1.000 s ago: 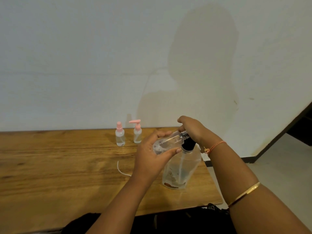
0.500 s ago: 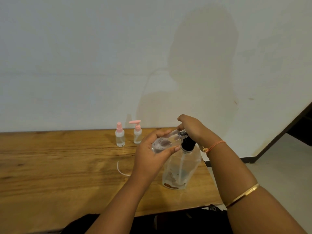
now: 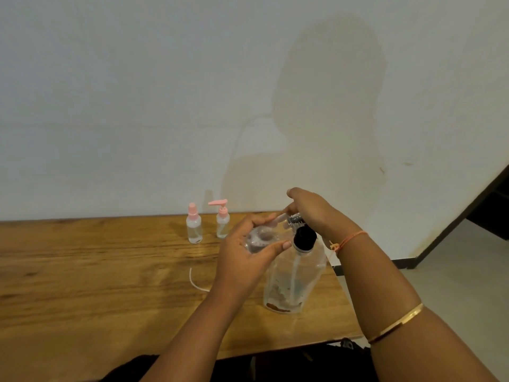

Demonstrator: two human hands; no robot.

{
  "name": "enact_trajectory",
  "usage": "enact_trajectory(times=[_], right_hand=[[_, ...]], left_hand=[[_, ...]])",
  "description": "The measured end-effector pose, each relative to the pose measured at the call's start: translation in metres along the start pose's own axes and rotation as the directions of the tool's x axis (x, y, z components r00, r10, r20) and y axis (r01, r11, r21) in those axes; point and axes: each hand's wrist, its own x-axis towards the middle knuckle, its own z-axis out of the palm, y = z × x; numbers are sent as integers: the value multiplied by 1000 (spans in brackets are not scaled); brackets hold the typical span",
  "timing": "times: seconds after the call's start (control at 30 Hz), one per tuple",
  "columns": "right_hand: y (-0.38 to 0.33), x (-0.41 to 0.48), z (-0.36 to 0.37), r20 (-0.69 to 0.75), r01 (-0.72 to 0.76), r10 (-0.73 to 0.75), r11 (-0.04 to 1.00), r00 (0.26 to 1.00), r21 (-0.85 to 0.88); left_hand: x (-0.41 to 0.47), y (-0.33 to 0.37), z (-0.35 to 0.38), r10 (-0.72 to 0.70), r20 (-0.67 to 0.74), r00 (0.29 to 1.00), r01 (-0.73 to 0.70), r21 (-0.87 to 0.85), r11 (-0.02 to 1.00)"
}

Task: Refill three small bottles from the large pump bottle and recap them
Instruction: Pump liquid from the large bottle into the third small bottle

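Worktop (image 3: 82, 271): wood, set against a pale wall. Large pump bottle (image 3: 294, 279): clear, upright, near the front-right edge, with a black collar (image 3: 304, 238). Right hand (image 3: 311, 209): curled over the pump head (image 3: 294, 218) from above, nozzle pointing to nine o'clock. Left hand (image 3: 245, 260): at nine o'clock of the collar, fingers and thumb wrapped round a small open bottle (image 3: 259, 239) that is tipped on its side with its mouth toward the nozzle. Whether mouth and nozzle touch cannot be told. Spray-top bottle (image 3: 194, 224) and pump-top bottle (image 3: 222, 220): both pink-capped and upright, side by side at ten o'clock of the large bottle and well apart from it. Their fill level is unreadable. Thin white tube (image 3: 196, 281): loose on the worktop at eight o'clock of the left hand, probably the open bottle's dip tube. Step judged: pumping liquid into the held bottle. Next move calls for steady presses with the mouth kept at the nozzle, then righting the bottle and recapping it.
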Motion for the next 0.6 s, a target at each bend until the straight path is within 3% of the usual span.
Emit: enact_trajectory(times=[0.6], right_hand=[[1, -2, 2, -7, 7, -7, 999, 1000, 47]], left_hand=[[0, -3, -1, 5, 13, 1000, -5, 27, 1000]])
